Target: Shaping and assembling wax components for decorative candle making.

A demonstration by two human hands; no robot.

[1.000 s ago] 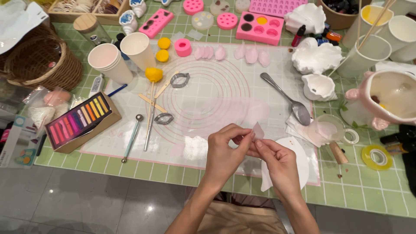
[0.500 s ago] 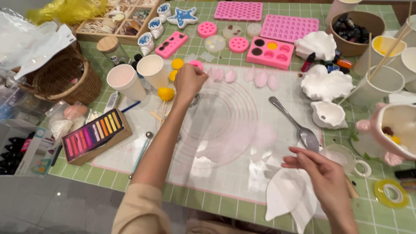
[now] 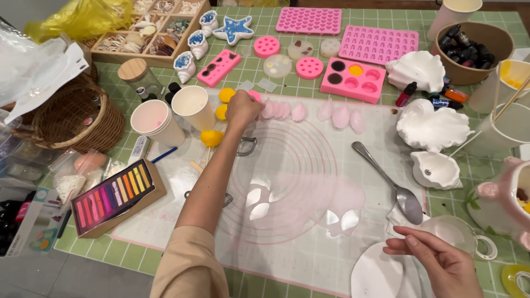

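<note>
Left arm stretched far forward, left hand [image 3: 243, 108] curled in a closed grip; right hand [image 3: 441, 264] low, fingers loosely spread.

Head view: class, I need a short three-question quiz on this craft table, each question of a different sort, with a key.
1. True or false: the left hand is at the row of pink petals.
2. Multiple choice: the spoon lies A) in the basket, B) on the mat, C) in a paper cup.
3. Fill in: the right hand rests near a white ____ at the mat's lower edge.

Key: 1 true; 2 B; 3 sheet. Whether either hand's grip is closed on anything cannot be told.
</note>
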